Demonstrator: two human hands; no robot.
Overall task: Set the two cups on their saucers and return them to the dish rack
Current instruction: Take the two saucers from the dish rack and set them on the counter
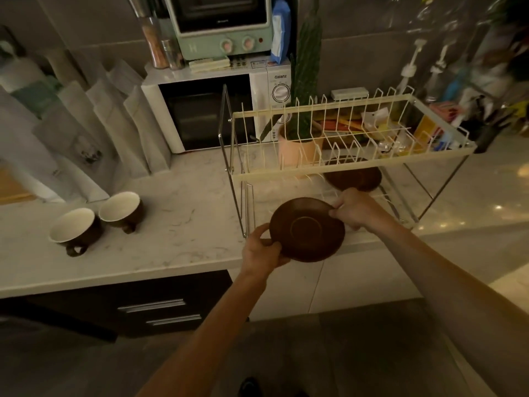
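Observation:
I hold a brown saucer (307, 229) level over the counter's front edge, just in front of the dish rack (323, 167). My left hand (262, 250) grips its near left rim and my right hand (356, 209) pinches its far right rim. A second brown saucer (353, 176) lies on the rack's lower tier, partly hidden by the upper tier's wires. Two brown cups with white insides, one nearer (73, 229) and one farther (121, 209), stand side by side on the marble counter (177, 224) at the left, handles toward me.
A white microwave (211, 110) with a mint toaster oven (223, 24) on top stands behind the rack's left end. A potted cactus (303, 110) sits behind the rack. Standing white bags (86, 124) line the left. Bottles and clutter crowd the far right. Dark drawers (160, 310) are below the counter.

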